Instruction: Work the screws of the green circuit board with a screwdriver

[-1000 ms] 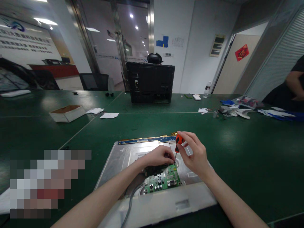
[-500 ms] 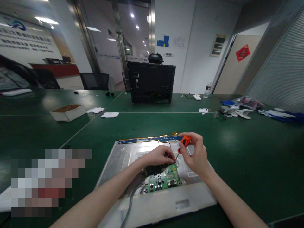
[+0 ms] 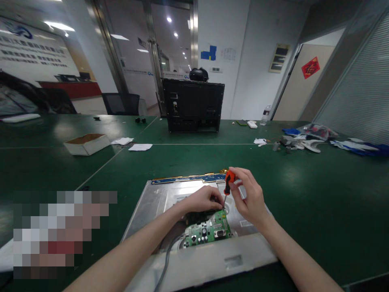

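Observation:
A silver metal panel [image 3: 252, 247] lies on the green table, with a green circuit board [image 3: 209, 231] on it and a blue board strip [image 3: 188, 179] along its far edge. My right hand [image 3: 247, 196] holds an orange and black screwdriver [image 3: 229, 181] between thumb and fingers, nearly upright. Its tip meets the board's far right corner. My left hand [image 3: 208, 198] is closed beside the tip, fingers bent down at the board's far edge; what they pinch, if anything, is hidden.
A grey cable [image 3: 167, 263] runs off the panel's near side. Further back stand a black monitor-like unit [image 3: 194, 105], an open box [image 3: 87, 145] and a bottle [image 3: 265, 115]. Paper [image 3: 140, 147] lies at left; bags and small parts [image 3: 288, 140] lie at right.
The screwdriver has swung from a rightward lean to nearly upright, its handle moving left. My right hand's fingers have shifted left with it. My left hand has stayed in place.

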{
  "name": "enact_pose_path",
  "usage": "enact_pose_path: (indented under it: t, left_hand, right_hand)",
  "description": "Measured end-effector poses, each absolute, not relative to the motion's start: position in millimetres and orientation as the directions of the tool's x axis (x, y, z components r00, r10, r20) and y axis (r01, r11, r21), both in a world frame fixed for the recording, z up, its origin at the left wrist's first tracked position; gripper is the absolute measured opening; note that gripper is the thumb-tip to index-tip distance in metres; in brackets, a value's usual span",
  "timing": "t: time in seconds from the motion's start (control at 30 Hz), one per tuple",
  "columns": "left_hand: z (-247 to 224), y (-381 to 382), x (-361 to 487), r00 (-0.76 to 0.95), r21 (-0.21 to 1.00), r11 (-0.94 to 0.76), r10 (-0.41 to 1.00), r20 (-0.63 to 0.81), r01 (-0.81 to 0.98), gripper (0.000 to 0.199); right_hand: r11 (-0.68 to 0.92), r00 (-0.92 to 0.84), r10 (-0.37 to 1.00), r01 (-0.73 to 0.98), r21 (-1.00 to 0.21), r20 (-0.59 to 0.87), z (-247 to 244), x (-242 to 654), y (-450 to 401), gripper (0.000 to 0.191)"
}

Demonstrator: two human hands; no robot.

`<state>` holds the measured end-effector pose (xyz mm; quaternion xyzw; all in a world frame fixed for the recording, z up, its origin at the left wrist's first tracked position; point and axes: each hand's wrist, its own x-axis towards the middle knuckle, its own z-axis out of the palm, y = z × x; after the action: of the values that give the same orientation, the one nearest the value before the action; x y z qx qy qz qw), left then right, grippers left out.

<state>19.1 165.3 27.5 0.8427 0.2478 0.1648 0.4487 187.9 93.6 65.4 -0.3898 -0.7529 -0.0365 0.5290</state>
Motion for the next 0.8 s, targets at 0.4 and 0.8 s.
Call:
enact_pose_path:
  t: [0.4, 0.8]
  left_hand:
    - [26.2, 166.3, 18.9, 0.822, 0.841, -0.474, 0.566, 0.064, 0.262, 0.007]
    - [30.3, 163.6, 19.0, 0.813, 0.841, -0.465, 0.580, 0.052, 0.278, 0.005]
  right_hand:
    - [0.675, -0.095, 0.504, 0.663, -0.323, 0.858, 67.5, 186.8, 93.6, 0.032]
    - [0.692, -0.030, 0.497, 0.617, -0.375, 0.867, 63.7, 187.5, 94.8, 0.034]
